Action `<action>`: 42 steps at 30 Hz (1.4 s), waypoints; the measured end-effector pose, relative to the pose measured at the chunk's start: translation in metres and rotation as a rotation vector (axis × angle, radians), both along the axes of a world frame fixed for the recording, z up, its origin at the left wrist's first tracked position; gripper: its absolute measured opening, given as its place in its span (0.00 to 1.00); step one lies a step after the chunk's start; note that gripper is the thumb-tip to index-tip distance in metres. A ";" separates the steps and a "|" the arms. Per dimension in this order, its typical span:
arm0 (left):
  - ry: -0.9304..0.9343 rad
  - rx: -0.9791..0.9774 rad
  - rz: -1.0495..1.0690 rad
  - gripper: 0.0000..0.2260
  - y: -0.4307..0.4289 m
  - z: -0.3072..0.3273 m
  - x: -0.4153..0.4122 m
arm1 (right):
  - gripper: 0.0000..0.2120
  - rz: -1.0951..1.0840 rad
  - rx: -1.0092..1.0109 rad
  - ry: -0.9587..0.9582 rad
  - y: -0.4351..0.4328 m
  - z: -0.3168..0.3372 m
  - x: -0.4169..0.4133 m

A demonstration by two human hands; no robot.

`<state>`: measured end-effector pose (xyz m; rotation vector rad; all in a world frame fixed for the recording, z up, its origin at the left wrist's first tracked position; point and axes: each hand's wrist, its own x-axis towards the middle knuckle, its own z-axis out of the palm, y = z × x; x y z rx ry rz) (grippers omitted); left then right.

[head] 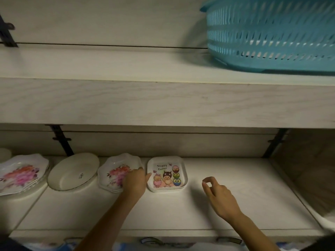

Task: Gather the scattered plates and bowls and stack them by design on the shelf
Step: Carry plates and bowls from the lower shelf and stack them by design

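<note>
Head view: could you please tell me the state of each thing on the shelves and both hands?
large floral plates, stacked.
oval dish, single, unstacked.
small floral plates, stacked.
Easter plates, stacked.
teal basket, upright on upper shelf.
left hand, resting on small floral plates, grip unclear.
right hand, loosely curled, empty.

We are seeing a smooth, glossy finish on the floral plate (pixel 116 169) and square plates (pixel 166 173). The shelf (pixel 235 180) is showing matt pale wood grain; the basket (pixel 272 35) is looking like plastic.
</note>
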<state>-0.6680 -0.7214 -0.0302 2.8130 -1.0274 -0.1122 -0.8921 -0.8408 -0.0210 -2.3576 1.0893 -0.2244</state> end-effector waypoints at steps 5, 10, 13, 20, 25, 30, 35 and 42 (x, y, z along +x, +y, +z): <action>-0.082 -0.150 -0.101 0.15 0.037 0.006 -0.003 | 0.13 0.162 -0.084 0.032 0.014 0.009 0.021; -0.097 -0.375 -0.095 0.09 0.098 0.016 0.005 | 0.13 0.411 -0.171 -0.056 0.047 0.026 0.056; -0.124 -0.379 -0.054 0.09 0.134 0.022 0.014 | 0.16 0.519 -0.232 -0.081 0.073 0.037 0.080; -0.085 -0.384 0.046 0.07 0.215 0.036 0.036 | 0.18 0.639 -0.298 -0.104 0.142 0.050 0.123; 0.032 -0.388 0.020 0.07 0.277 0.045 0.054 | 0.18 0.666 -0.318 -0.131 0.205 0.054 0.151; 0.048 -0.325 -0.002 0.09 0.358 0.055 0.085 | 0.18 0.682 -0.316 -0.136 0.288 0.058 0.179; 0.056 -0.291 -0.077 0.11 0.441 0.051 0.129 | 0.17 0.673 -0.263 -0.167 0.367 0.060 0.213; -0.054 -0.359 -0.006 0.23 0.519 0.052 0.196 | 0.18 0.673 -0.229 -0.145 0.450 0.069 0.265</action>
